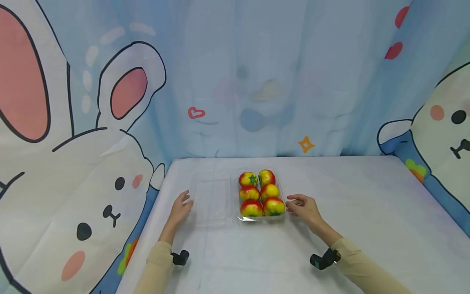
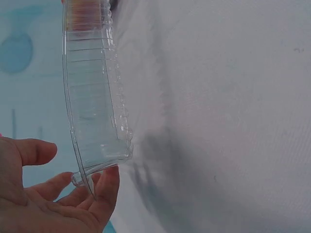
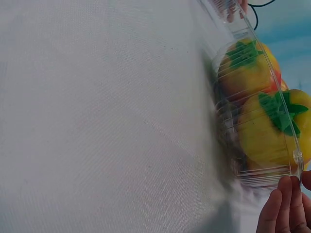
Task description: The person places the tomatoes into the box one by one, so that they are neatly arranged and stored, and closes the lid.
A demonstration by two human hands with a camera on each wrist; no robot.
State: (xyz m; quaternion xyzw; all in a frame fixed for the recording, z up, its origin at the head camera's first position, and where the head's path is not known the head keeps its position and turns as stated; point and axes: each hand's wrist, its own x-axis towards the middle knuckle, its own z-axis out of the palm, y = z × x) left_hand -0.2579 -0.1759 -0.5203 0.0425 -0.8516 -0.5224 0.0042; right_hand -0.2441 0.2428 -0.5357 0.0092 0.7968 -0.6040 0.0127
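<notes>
A clear plastic clamshell box lies unfolded on the table. Its right half, the tray (image 1: 261, 218), holds several red-and-yellow fruits (image 1: 269, 190) with green leafy tops (image 3: 282, 111). The clear lid (image 1: 213, 200) is spread out to the left. My left hand (image 1: 181, 209) is at the lid's outer edge, fingers loosely bent by the rim and thumb apart, as the left wrist view shows. On the other side, my right hand (image 1: 304, 208) is by the tray's right edge, its fingertips (image 3: 284, 189) close against the near corner; whether they touch it is hard to tell.
A white cloth covers the table (image 1: 367, 228). Behind it hangs a blue curtain (image 1: 235, 81) with cartoon animals. Black wrist cameras (image 1: 324, 259) sit on both wrists.
</notes>
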